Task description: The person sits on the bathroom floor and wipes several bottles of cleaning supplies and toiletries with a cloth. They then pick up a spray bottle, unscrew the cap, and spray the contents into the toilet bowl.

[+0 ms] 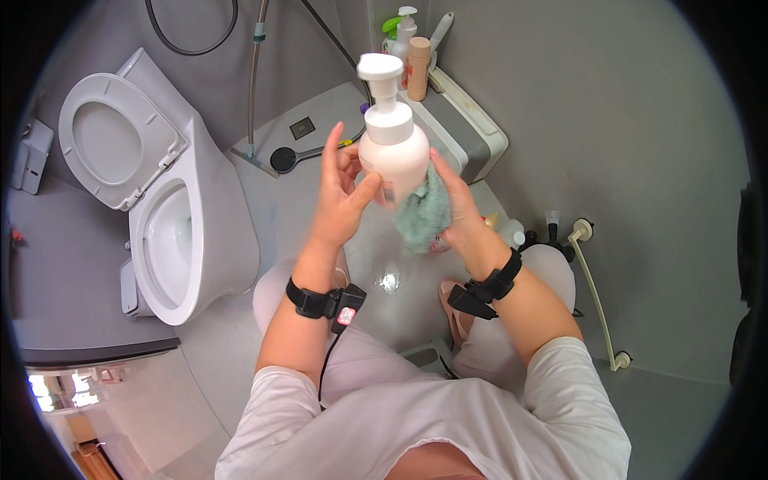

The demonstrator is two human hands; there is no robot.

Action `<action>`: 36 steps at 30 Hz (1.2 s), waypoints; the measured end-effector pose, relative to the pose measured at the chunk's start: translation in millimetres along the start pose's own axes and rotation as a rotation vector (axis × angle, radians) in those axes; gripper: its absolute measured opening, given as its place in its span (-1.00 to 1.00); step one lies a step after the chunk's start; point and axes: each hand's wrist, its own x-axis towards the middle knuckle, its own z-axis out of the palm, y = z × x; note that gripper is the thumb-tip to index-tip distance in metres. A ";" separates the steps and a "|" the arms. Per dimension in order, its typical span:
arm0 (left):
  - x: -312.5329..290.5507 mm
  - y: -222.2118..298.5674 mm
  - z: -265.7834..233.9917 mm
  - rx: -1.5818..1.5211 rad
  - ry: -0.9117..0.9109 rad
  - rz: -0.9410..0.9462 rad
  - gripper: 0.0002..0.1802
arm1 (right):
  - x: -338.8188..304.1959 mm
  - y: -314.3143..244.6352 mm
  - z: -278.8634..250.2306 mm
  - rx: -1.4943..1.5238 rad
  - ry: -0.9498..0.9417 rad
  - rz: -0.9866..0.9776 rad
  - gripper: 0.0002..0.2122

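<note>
A pale pink pump bottle (400,164) with a white pump head is held up in front of me, nearly upright. My left hand (342,192) grips its left side, with the thumb across the front and the index finger sticking up. On the other side, my right hand (458,204) holds a green cloth (424,212) against the bottle's lower right. Part of the right fingers is hidden behind the bottle and the cloth. Black straps with small boxes are around both my wrists.
At left stands a white toilet (172,240) with its lid raised. A shower head (284,159) and a squeegee (254,162) lie on the grey floor (296,208). Several bottles and a brush stand beside a grey-white box (480,140). A grab rail (596,296) is on the right wall.
</note>
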 end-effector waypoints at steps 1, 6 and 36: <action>-2.9 -1.7 6.9 -0.093 0.035 -0.003 0.14 | 0.1 3.0 2.9 -0.057 0.000 -0.147 -0.57; 0.2 -14.0 20.1 -0.064 0.100 0.179 0.10 | -7.6 19.0 16.9 -1.328 0.152 -1.263 -0.53; 4.3 -24.2 -0.8 0.364 -0.104 0.304 -0.11 | 14.7 -1.7 -22.8 0.101 -0.003 0.397 -0.67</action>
